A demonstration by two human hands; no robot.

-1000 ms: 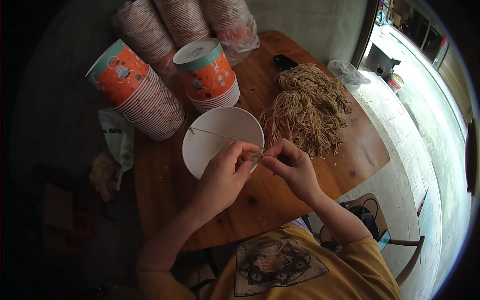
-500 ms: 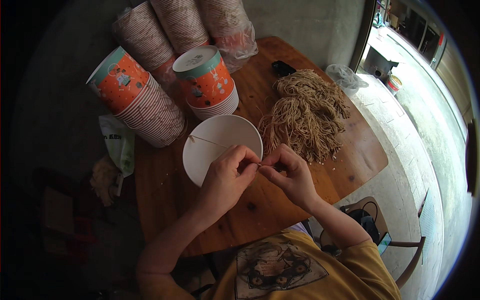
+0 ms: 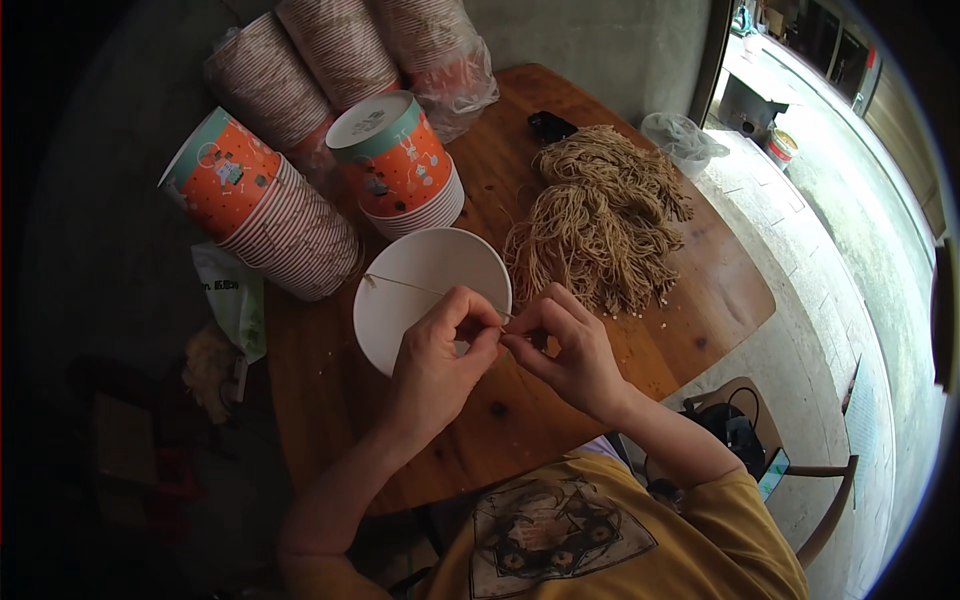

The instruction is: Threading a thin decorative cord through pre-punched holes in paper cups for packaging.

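Observation:
In front of me on the wooden table sits a white-lined paper bucket [image 3: 390, 325], its mouth facing up toward me. A thin tan cord [image 3: 408, 285] stretches from a small knot at the bucket's left inner wall across to my hands at its right rim. My left hand [image 3: 440, 350] pinches the cord between thumb and fingertips. Right beside it, fingertips nearly touching, my right hand [image 3: 568, 350] also pinches the cord. The exact spot between the fingertips is partly hidden. To the right of the bucket lies a big heap of tan cords [image 3: 600, 225].
Behind the bucket stands an upside-down stack of orange and teal paper buckets [image 3: 400, 170], with another stack [image 3: 240, 175] leaning left. Plastic-wrapped bucket stacks [image 3: 340, 50] lean at the wall. A black object [image 3: 550, 127] and clear plastic bag [image 3: 685, 135] lie beyond the cords. A chair [image 3: 830, 500] stands right.
The view has shifted slightly, so the table's things sit a little further left. Both hands keep pinching the cord at the bucket's right rim, with small finger movements.

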